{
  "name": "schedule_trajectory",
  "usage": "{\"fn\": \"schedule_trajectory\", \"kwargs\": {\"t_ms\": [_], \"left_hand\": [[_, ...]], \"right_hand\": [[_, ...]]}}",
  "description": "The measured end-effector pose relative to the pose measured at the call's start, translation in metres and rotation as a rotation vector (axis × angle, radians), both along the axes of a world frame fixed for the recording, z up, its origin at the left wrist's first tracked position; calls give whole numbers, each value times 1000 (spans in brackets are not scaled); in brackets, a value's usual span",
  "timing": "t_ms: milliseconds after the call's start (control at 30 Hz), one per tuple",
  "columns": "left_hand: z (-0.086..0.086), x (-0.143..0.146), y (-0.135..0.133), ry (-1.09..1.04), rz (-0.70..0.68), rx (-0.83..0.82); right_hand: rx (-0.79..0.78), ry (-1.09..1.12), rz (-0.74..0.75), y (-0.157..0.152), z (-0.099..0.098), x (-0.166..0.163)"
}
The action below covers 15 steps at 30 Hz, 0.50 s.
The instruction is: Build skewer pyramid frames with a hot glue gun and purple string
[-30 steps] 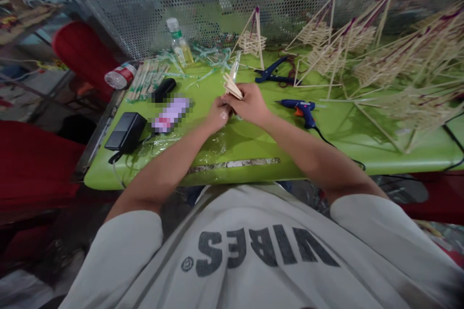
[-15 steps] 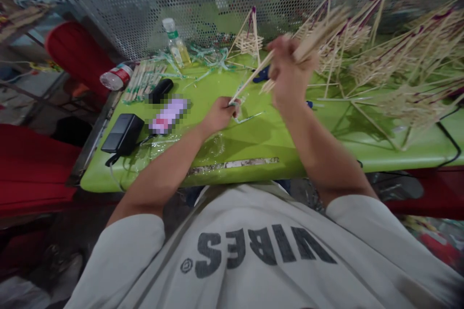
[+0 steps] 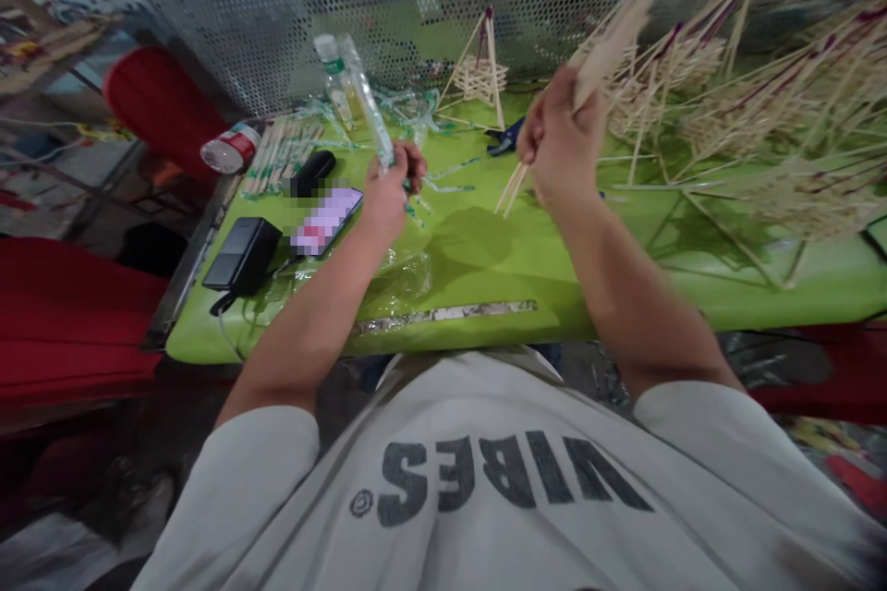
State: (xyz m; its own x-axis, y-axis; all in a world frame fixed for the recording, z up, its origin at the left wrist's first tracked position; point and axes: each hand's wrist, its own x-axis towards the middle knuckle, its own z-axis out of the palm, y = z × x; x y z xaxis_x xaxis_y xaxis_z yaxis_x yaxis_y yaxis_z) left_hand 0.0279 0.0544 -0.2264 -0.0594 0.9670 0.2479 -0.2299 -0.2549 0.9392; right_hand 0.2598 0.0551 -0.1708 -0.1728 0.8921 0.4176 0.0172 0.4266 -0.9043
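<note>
My left hand (image 3: 394, 185) is closed on a clear plastic wrapper (image 3: 372, 106), which stands up from the fist in front of the bottle. My right hand (image 3: 565, 134) grips a bundle of pale wooden chopsticks (image 3: 613, 42); the bundle leans up and to the right, blurred at its top. Thin chopstick ends (image 3: 511, 189) stick out below this hand toward the table. Just behind it lie dark blue pliers (image 3: 505, 138), partly hidden. Wrapped chopsticks with green print (image 3: 281, 152) lie at the table's left. Loose wrappers (image 3: 450, 180) are scattered between my hands.
Several stick pyramids with purple-bound tips (image 3: 478, 78) stand along the back and right of the green table (image 3: 471, 272). At left are a bottle (image 3: 339, 92), a plastic bottle on its side (image 3: 228, 148), a phone (image 3: 325, 222) and a black power bank (image 3: 242, 254). Perforated metal rises behind.
My left hand has moved left and up, away from the right hand, with the wrapper now upright in it. The light stick between the hands has come over to my right hand.
</note>
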Motion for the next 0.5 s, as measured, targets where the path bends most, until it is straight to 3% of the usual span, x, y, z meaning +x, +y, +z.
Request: {"fn": "schedule_trajectory", "kwargs": {"t_ms": [100,200,267,400,500], "left_hand": [[5,-12,7,2,78,15],[7,-18,10,33,116,19],[8,-15,7,10,107,-1],[8,0,-6,-50,-19,-6],[9,11,-15,-37,-112,-8]], "right_hand": [[-20,51,-51,2,-31,-20],[-42,-53,23,0,-51,-30],[37,-176,18,-3,-54,-31],[297,-434,-181,-11,-45,-23],[329,-660,-197,-14,-41,-22]]}}
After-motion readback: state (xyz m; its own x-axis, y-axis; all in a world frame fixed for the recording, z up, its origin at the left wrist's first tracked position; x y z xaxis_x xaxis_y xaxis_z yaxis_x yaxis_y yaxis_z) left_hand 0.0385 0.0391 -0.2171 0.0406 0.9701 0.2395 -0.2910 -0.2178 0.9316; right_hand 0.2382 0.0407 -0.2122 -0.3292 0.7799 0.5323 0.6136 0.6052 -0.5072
